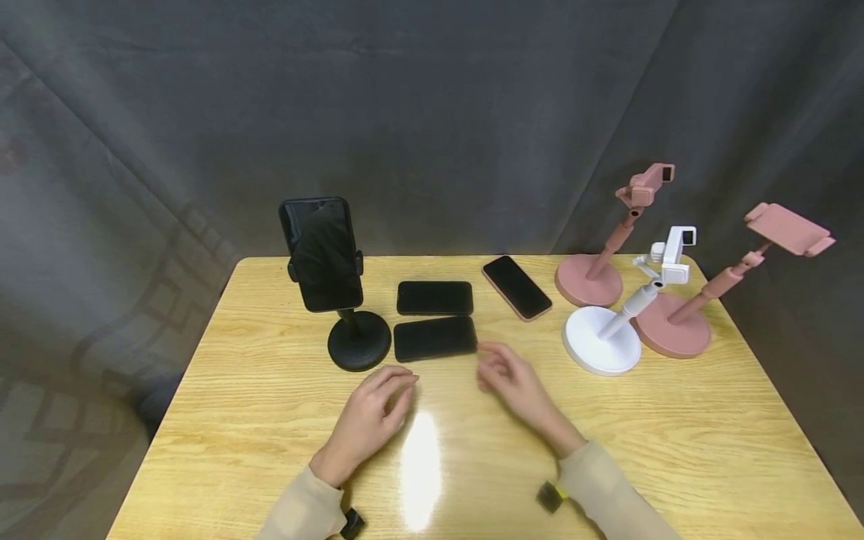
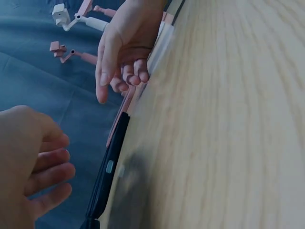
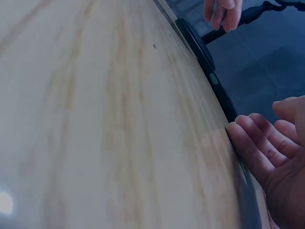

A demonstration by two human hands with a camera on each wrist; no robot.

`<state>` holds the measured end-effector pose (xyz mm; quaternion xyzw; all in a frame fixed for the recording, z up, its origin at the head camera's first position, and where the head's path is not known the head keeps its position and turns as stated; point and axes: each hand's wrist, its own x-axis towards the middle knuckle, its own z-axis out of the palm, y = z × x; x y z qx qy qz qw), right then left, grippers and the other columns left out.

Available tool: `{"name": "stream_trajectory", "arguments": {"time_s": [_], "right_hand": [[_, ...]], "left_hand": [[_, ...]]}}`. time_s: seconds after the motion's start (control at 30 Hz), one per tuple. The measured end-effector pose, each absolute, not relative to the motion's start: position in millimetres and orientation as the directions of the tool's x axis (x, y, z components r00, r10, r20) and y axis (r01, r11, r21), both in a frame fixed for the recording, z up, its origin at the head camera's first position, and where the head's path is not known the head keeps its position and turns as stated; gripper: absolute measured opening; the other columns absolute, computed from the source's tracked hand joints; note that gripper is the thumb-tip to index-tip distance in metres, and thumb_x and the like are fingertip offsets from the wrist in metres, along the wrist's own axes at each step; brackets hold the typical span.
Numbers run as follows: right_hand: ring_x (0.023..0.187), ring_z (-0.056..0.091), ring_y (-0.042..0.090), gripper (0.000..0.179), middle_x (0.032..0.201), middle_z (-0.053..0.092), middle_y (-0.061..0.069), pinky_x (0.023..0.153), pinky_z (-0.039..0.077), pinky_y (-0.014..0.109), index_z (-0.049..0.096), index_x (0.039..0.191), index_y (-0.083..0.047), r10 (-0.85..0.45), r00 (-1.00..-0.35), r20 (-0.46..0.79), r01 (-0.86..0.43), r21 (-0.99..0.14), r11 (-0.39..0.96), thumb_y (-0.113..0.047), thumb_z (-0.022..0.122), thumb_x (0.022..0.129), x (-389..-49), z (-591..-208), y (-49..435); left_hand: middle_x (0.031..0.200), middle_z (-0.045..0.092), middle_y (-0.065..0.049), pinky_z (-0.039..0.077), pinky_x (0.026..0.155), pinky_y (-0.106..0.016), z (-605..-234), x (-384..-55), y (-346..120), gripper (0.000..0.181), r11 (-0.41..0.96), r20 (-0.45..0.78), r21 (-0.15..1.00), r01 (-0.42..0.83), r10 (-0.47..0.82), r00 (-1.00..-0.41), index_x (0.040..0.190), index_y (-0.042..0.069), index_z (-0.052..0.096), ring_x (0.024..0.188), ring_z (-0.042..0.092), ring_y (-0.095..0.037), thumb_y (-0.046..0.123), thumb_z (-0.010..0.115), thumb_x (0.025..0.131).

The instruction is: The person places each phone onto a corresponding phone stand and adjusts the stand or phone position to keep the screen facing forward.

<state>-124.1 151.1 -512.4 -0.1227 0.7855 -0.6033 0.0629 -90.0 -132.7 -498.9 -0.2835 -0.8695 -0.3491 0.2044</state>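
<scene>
One phone of four is mounted: the propped phone (image 1: 322, 255) sits in the black stand (image 1: 360, 341). Right of that stand, the far dark phone (image 1: 435, 298), near dark phone (image 1: 435, 338) and pink-edged phone (image 1: 517, 288) lie flat on the worktop (image 1: 270, 420), unmounted; farther right, the white stand (image 1: 602, 341) and two pink stands (image 1: 589, 280) carry none. Hands apart, fingers loosely bent, gripping nothing: the left hand (image 1: 370, 411) just nearer than the black stand, the right hand (image 1: 516, 382) to its right; contact with the near dark phone cannot be confirmed.
</scene>
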Motion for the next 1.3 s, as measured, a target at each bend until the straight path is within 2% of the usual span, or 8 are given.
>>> {"name": "stream_trajectory", "arguments": {"time_s": [0.23,0.43,0.6,0.77,0.87,1.03,1.13,1.3], "right_hand": [[0.082,0.072,0.024,0.037,0.101,0.071,0.019,0.077,0.063,0.030,0.058,0.137,0.001,-0.223,-0.974,0.047,-0.108,-0.958,0.267,-0.013,0.063,0.103,-121.4,-506.8,163.0],[0.081,0.073,0.026,0.036,0.100,0.070,0.022,0.078,0.063,0.029,0.057,0.137,0.003,-0.170,-0.983,0.071,-0.114,-0.959,0.258,-0.012,0.061,0.104,-121.0,-502.6,178.1],[0.077,0.072,0.020,0.033,0.096,0.068,0.026,0.076,0.063,0.026,0.057,0.135,0.006,-0.116,-0.986,0.122,-0.145,-0.965,0.221,-0.008,0.059,0.105,-121.4,-502.3,192.8],[0.074,0.071,0.015,0.029,0.092,0.067,0.024,0.072,0.063,0.025,0.057,0.130,0.014,-0.023,-0.980,0.196,-0.197,-0.966,0.167,0.000,0.055,0.105,-122.4,-501.3,205.6],[0.069,0.069,0.014,0.025,0.086,0.066,0.019,0.066,0.062,0.025,0.058,0.124,0.017,0.094,-0.973,0.212,-0.204,-0.975,0.090,0.002,0.055,0.104,-123.3,-496.5,210.0],[0.063,0.065,0.007,0.008,0.076,0.065,0.006,0.059,0.058,0.018,0.065,0.106,0.003,0.391,-0.883,0.259,-0.290,-0.957,-0.020,0.001,0.058,0.102,-127.8,-489.0,219.2],[0.061,0.061,0.004,0.009,0.075,0.062,-0.002,0.056,0.054,0.013,0.064,0.098,-0.007,0.525,-0.794,0.306,-0.344,-0.939,0.026,0.001,0.061,0.100,-131.9,-486.6,228.6],[0.060,0.055,0.001,0.015,0.080,0.057,-0.008,0.054,0.049,0.010,0.058,0.097,-0.014,0.624,-0.692,0.364,-0.341,-0.926,0.162,0.000,0.063,0.099,-131.8,-477.6,237.7]], "left_hand": [[0.115,0.071,-0.005,0.059,0.092,-0.037,-503.8,-85.8,-122.4,0.017,0.622,0.494,0.472,0.625,0.400,-0.772,0.108,0.007,0.077,0.107,0.067,-0.021,0.010,0.076,0.092],[0.114,0.071,-0.006,0.058,0.092,-0.036,-508.6,-79.6,-110.7,0.014,0.599,0.460,0.452,0.661,0.479,-0.748,0.107,0.010,0.078,0.106,0.067,-0.020,0.014,0.075,0.093],[0.117,0.070,-0.007,0.057,0.095,-0.040,-509.4,-77.5,-100.9,0.016,0.599,0.450,0.435,0.673,0.503,-0.738,0.108,0.010,0.077,0.110,0.066,-0.022,0.016,0.076,0.092],[0.120,0.070,-0.006,0.056,0.098,-0.039,-506.7,-77.1,-91.9,0.018,0.598,0.415,0.448,0.665,0.520,-0.747,0.110,0.011,0.077,0.115,0.065,-0.022,0.017,0.074,0.094],[0.124,0.069,-0.005,0.054,0.102,-0.038,-503.5,-75.3,-86.9,0.019,0.589,0.365,0.482,0.649,0.538,-0.760,0.113,0.011,0.077,0.118,0.063,-0.021,0.019,0.071,0.097],[0.127,0.068,-0.005,0.051,0.107,-0.038,-500.4,-73.3,-78.1,0.022,0.574,0.321,0.517,0.635,0.558,-0.765,0.116,0.012,0.076,0.122,0.061,-0.020,0.022,0.070,0.098],[0.129,0.068,-0.006,0.050,0.109,-0.039,-500.1,-73.5,-72.5,0.023,0.566,0.316,0.516,0.643,0.572,-0.757,0.118,0.012,0.076,0.123,0.061,-0.020,0.023,0.069,0.098],[0.131,0.067,-0.006,0.049,0.110,-0.038,-497.9,-75.0,-61.3,0.024,0.550,0.319,0.517,0.656,0.587,-0.744,0.119,0.013,0.075,0.125,0.060,-0.020,0.024,0.068,0.099]]}}
